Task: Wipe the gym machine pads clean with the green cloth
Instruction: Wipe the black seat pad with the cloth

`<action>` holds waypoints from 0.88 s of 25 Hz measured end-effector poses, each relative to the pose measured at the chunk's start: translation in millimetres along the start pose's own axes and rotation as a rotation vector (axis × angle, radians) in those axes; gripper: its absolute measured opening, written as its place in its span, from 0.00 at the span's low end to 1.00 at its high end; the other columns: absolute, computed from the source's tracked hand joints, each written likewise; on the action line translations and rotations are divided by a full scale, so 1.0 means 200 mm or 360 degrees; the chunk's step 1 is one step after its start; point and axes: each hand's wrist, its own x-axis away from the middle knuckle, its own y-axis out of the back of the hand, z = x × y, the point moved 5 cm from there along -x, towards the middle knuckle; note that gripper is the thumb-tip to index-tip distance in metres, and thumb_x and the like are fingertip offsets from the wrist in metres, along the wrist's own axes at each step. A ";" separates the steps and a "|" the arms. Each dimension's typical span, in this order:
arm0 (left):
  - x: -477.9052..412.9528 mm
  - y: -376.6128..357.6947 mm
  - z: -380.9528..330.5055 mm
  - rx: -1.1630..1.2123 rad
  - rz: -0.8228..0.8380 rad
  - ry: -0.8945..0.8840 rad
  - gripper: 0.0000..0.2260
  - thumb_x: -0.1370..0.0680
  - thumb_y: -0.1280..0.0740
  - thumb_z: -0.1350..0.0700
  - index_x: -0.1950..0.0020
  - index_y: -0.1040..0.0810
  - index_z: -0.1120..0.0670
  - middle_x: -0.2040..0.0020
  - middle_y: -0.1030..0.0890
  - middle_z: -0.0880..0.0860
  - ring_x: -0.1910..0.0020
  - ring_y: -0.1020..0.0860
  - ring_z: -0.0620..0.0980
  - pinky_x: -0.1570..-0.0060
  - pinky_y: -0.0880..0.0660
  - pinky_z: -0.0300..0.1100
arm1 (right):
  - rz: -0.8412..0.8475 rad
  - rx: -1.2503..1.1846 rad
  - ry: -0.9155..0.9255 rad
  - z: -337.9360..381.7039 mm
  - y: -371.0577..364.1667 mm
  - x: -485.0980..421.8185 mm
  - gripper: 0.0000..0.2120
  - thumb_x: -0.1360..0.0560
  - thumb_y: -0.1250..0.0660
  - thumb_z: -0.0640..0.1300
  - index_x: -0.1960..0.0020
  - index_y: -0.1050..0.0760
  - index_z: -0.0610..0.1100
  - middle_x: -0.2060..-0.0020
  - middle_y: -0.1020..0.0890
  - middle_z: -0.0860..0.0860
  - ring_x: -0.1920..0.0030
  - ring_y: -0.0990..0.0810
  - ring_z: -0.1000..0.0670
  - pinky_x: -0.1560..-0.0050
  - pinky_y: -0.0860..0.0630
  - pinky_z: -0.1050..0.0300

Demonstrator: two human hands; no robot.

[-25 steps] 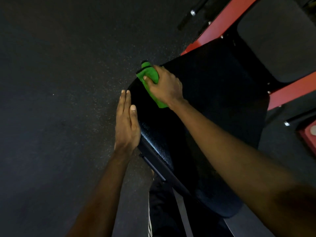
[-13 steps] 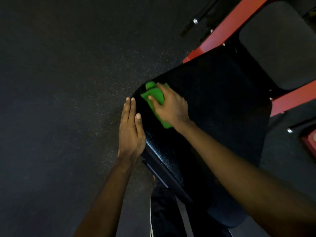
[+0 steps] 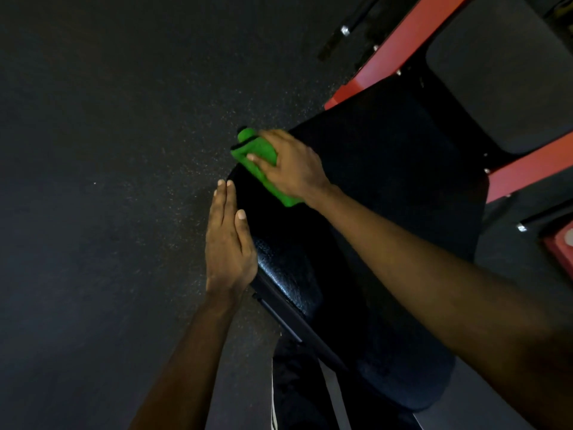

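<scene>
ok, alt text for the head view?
The right hand holds a green cloth against the far corner of a black gym machine pad; the left hand rests flat against the pad's left edge. Red frame bars run behind.

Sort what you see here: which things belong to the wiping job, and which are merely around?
In the job: green cloth; right hand holding it; black pad under it; left hand flat against the pad's edge; second pad beyond.
Merely around: red frame; speckled floor.
</scene>
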 end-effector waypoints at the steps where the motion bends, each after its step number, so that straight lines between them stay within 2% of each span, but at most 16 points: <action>1: 0.00 0.01 -0.01 -0.0085 0.0020 0.0008 0.23 0.14 0.51 0.53 0.19 0.43 0.57 0.18 0.45 0.52 0.19 0.49 0.45 0.21 0.46 0.49 | -0.0004 0.0012 -0.0099 -0.04 0.01 -0.07 0.24 0.21 0.35 0.60 0.28 0.28 0.51 0.32 0.24 0.52 0.35 0.23 0.47 0.40 0.26 0.53; 3: -0.01 0.03 -0.04 -0.0350 0.0069 -0.0064 0.23 0.14 0.49 0.54 0.19 0.44 0.58 0.18 0.48 0.53 0.19 0.54 0.46 0.20 0.54 0.47 | -0.0014 0.0052 -0.0254 -0.12 0.03 -0.17 0.24 0.22 0.35 0.60 0.29 0.28 0.51 0.35 0.23 0.49 0.36 0.23 0.45 0.41 0.27 0.52; 5: -0.04 0.03 -0.08 -0.0492 0.0123 -0.0202 0.24 0.15 0.47 0.56 0.19 0.45 0.58 0.18 0.51 0.53 0.20 0.56 0.46 0.22 0.60 0.42 | -0.0033 0.0053 -0.0286 -0.13 0.05 -0.19 0.23 0.22 0.35 0.60 0.30 0.27 0.51 0.36 0.22 0.48 0.36 0.23 0.44 0.42 0.27 0.51; 9: -0.12 -0.01 -0.09 -0.0463 0.0154 -0.0147 0.23 0.15 0.47 0.57 0.20 0.41 0.61 0.19 0.43 0.56 0.20 0.48 0.51 0.22 0.54 0.45 | -0.0110 -0.0089 -0.0170 -0.03 0.03 0.15 0.22 0.23 0.32 0.57 0.30 0.27 0.52 0.33 0.23 0.52 0.35 0.23 0.47 0.43 0.25 0.53; 13: -0.11 -0.05 -0.09 -0.0700 0.0113 -0.0139 0.25 0.17 0.49 0.53 0.21 0.40 0.61 0.20 0.40 0.58 0.20 0.45 0.54 0.22 0.53 0.47 | -0.0246 -0.0110 -0.0181 -0.10 0.01 0.54 0.23 0.22 0.31 0.52 0.29 0.27 0.47 0.32 0.23 0.50 0.32 0.25 0.48 0.35 0.27 0.53; 16: -0.11 -0.06 -0.10 -0.0790 0.0109 -0.0152 0.26 0.18 0.49 0.51 0.21 0.40 0.60 0.20 0.40 0.57 0.20 0.46 0.53 0.22 0.56 0.45 | -0.0338 -0.0066 -0.0292 -0.22 0.04 0.30 0.19 0.22 0.31 0.49 0.33 0.25 0.44 0.38 0.21 0.45 0.38 0.22 0.42 0.40 0.25 0.50; 20: -0.10 -0.06 -0.11 -0.0926 0.0107 -0.0161 0.27 0.18 0.49 0.51 0.20 0.41 0.58 0.19 0.42 0.57 0.19 0.48 0.53 0.22 0.58 0.47 | -0.0315 -0.0016 -0.0642 -0.34 0.09 -0.13 0.18 0.23 0.33 0.56 0.38 0.24 0.46 0.40 0.21 0.45 0.39 0.21 0.41 0.46 0.26 0.51; 22: -0.10 -0.06 -0.11 -0.0968 0.0127 -0.0171 0.27 0.18 0.49 0.51 0.20 0.41 0.57 0.19 0.43 0.57 0.19 0.48 0.53 0.21 0.57 0.49 | -0.0257 -0.0062 -0.0662 -0.30 0.09 -0.12 0.20 0.23 0.33 0.59 0.39 0.25 0.48 0.40 0.21 0.46 0.39 0.21 0.42 0.45 0.26 0.51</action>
